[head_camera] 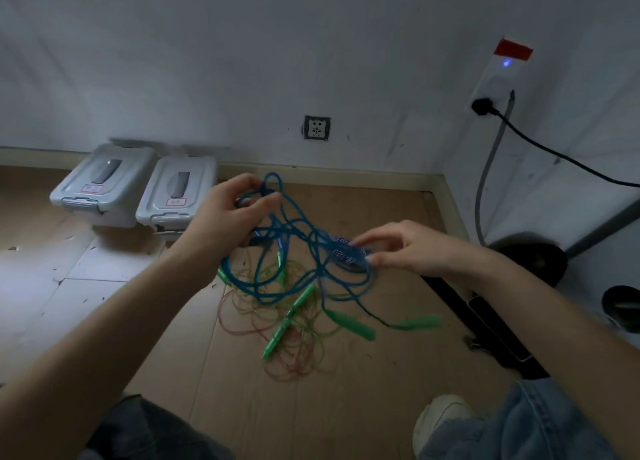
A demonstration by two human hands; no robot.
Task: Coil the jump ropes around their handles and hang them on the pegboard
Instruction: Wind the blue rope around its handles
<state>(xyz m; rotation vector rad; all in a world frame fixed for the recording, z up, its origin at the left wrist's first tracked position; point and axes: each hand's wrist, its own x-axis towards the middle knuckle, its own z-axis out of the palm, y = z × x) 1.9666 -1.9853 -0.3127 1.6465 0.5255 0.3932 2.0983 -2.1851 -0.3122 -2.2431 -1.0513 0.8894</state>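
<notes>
Left hand (232,214) pinching loop of blue rope (287,252), held above floor; right hand (412,248) gripping blue handle (346,250); risk: dangling loops snagging green-handled ropes (294,314) below, tightening tangle.

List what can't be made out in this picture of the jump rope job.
- Pegboard: nowhere in the head view, out of frame.
- Blue rope: its loops cross too much to trace; the left hand covers part.
- Blue handle: its end is hidden under the right hand's fingers.
- Thin ropes on the floor: tangled and faint, count unclear.
- Bin labels: too small to read.
</notes>
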